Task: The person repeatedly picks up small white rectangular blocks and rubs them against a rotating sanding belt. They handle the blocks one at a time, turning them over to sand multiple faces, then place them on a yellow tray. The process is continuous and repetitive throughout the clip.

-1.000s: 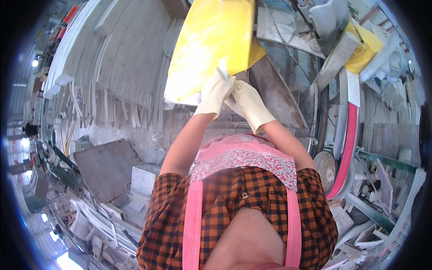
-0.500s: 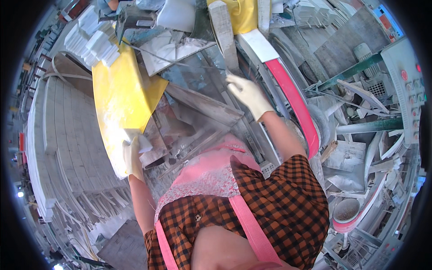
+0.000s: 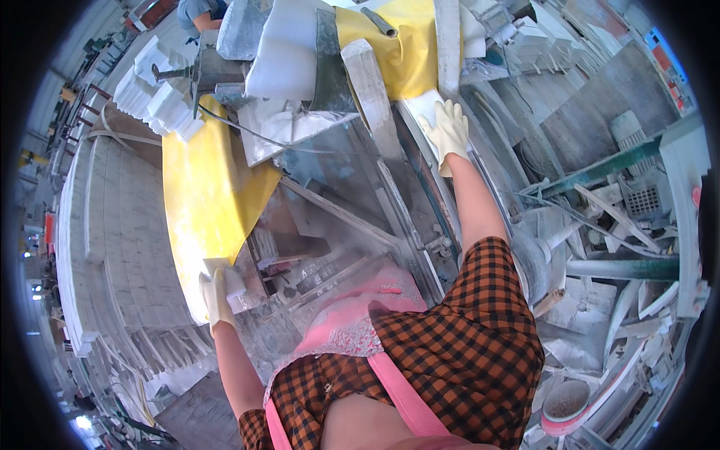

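My left hand [image 3: 216, 298], in a pale rubber glove, is closed on a small white block [image 3: 233, 280] at the near end of a yellow sheet [image 3: 206, 195]. My right hand [image 3: 448, 132], gloved too, lies with fingers spread on a white slab [image 3: 421, 105]. This slab sits at the far end of a narrow machine track, just below a hanging yellow cover [image 3: 405, 64]. My right forearm hides much of the track behind it.
A stack of white blocks [image 3: 159, 97] stands beyond the yellow sheet, with long grey slabs [image 3: 124, 247] piled at the left. Metal rails [image 3: 409, 217] run between my arms. A green bar [image 3: 622, 268] and a round bucket [image 3: 566, 400] are at right. A person [image 3: 201, 13] is far off.
My right hand has moved away from me and to the right, from over the rails onto the white slab, its fingers now spread. My left hand stays at the white block.
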The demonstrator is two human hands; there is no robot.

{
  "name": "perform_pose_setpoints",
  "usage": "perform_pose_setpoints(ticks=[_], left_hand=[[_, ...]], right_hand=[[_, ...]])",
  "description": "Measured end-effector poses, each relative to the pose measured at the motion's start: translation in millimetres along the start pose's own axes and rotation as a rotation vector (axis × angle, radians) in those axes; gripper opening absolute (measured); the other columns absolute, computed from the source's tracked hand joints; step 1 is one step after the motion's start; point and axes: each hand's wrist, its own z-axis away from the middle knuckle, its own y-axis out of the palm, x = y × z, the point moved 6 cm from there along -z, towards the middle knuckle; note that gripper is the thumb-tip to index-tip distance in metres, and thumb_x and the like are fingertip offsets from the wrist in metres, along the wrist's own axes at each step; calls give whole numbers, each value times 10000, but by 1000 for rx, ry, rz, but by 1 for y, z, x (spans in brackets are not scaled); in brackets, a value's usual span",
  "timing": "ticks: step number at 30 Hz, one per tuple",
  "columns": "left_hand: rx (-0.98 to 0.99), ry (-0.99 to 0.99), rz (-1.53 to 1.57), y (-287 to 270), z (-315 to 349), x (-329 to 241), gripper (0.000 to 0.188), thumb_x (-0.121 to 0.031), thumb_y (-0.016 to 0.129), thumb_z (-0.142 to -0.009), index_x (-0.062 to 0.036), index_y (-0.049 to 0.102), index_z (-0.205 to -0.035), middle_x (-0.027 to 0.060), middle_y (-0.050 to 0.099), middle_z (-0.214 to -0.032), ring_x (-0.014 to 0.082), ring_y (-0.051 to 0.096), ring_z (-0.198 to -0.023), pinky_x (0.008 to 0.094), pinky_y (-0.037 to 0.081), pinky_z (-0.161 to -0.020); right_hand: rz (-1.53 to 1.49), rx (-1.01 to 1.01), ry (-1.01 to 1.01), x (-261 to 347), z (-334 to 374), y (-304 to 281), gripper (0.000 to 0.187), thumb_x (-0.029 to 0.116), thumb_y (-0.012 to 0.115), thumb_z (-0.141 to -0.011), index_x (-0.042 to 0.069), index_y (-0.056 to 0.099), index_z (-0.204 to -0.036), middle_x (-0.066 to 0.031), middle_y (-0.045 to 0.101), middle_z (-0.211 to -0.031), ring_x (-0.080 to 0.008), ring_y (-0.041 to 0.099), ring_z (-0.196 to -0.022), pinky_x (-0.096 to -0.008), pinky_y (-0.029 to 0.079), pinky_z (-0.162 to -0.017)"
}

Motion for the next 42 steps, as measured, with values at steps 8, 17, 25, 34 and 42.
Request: perform_pose_setpoints(ticks=[8,17,25,34,42], left_hand=[[-90,-31,-82,-7,-15,22,506,-234,628,-952,68,528,-1346,201,663,-1168,263,642,-984,390,515,-873],[-91,36,-180,0,-6,4,465,-221,618,-950,71,542,-1304,218,651,-1163,301,632,-990,416,503,-898],[-37,36,-66,15,-8,-1,420,-218,563,-973,76,543,-1273,203,645,-1111,274,627,-940,394,512,-850],[-11,114,-17,6,-13,5,358,-214,550,-991,60,557,-1222,181,641,-1073,251,613,-923,381,500,-851],[-35,89,-87,2,-6,-1,385,-217,572,-937,46,562,-1218,160,637,-1069,238,608,-926,374,497,-843]], right_hand=[[114,-102,-6,19,-18,27,711,549,621,-918,80,537,-1446,-169,464,-1535,-324,422,-1393,-537,307,-1145],[159,-21,-68,-3,42,5,650,474,613,-929,70,544,-1434,-159,496,-1489,-315,418,-1401,-496,304,-1173],[126,169,-185,-51,140,-26,595,424,468,-1028,83,461,-1516,-204,405,-1584,-355,336,-1496,-438,225,-1249],[72,511,-384,-77,197,-105,1009,198,838,-699,43,340,-1562,-175,334,-1616,-327,289,-1516,-452,254,-1236],[364,172,-268,-65,195,-57,651,100,495,-920,-5,334,-1542,-189,425,-1563,-311,396,-1469,-435,250,-1248]])
